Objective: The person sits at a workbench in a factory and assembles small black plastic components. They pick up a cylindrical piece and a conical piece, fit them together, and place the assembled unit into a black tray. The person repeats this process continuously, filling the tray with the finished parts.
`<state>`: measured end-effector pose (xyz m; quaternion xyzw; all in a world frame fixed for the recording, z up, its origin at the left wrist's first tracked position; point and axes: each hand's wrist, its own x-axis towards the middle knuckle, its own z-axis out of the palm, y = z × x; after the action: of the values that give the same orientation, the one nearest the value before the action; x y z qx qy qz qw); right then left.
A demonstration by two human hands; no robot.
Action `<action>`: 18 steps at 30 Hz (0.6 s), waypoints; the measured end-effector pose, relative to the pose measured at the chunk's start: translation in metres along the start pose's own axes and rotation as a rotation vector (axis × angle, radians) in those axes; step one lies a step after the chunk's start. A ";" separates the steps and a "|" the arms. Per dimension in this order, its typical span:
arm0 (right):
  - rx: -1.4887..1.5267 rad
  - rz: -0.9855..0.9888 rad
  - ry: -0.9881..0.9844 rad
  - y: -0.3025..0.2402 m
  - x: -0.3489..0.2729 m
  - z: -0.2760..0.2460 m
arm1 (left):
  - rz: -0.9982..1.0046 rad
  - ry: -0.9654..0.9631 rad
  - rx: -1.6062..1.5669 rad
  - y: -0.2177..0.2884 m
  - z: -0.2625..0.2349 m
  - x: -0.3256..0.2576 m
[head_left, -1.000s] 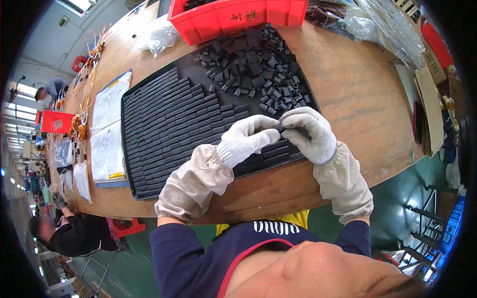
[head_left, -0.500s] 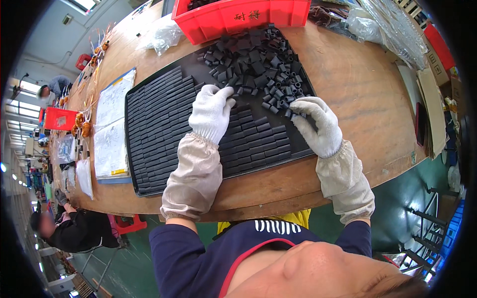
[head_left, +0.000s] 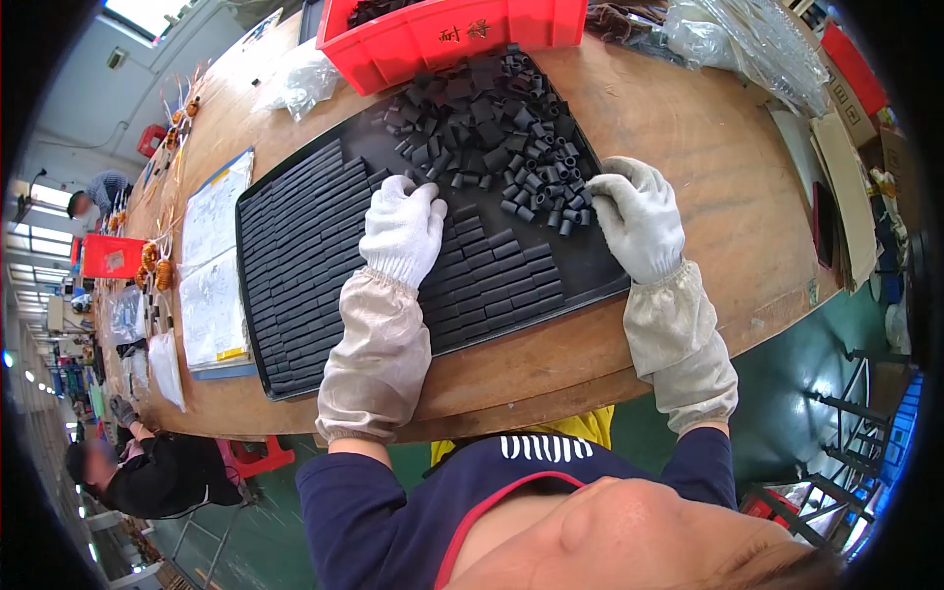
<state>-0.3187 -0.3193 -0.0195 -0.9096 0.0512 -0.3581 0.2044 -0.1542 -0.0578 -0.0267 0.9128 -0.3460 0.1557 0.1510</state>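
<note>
A black tray (head_left: 575, 264) holds short black tubes. Closely packed rows of tubes (head_left: 305, 261) fill its left and near parts, while a loose heap of tubes (head_left: 492, 128) lies at the far right. My left hand (head_left: 401, 236), in a white knitted glove, rests over the stepped ends of the rows, fingers curled together; whatever is at the fingertips is hidden. By the tray's right rim, beside the heap, is my right hand (head_left: 641, 221), gloved alike, thumb and fingers pinched. Anything in that pinch is too small to make out.
Behind the tray stands a red plastic bin (head_left: 447, 44). Papers on a blue clipboard (head_left: 211, 265) lie left of it on the wooden table (head_left: 708, 177). Clear plastic bags (head_left: 728, 49) and cardboard (head_left: 846, 197) sit at the right. Another person (head_left: 147, 472) is at the lower left.
The fingers of my right hand have drawn together, and the hand is now at the tray's right rim. My left hand stays over the row ends. The whole view has shifted slightly.
</note>
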 end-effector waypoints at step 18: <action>0.353 0.121 -0.112 -0.016 -0.001 0.002 | -0.398 -0.828 -2.116 0.046 -0.010 -0.017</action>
<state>-0.3187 -0.3039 -0.0152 -0.8735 0.0307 -0.2973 0.3843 -0.1991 -0.0773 -0.0168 0.3492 -0.1764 -0.5505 0.7375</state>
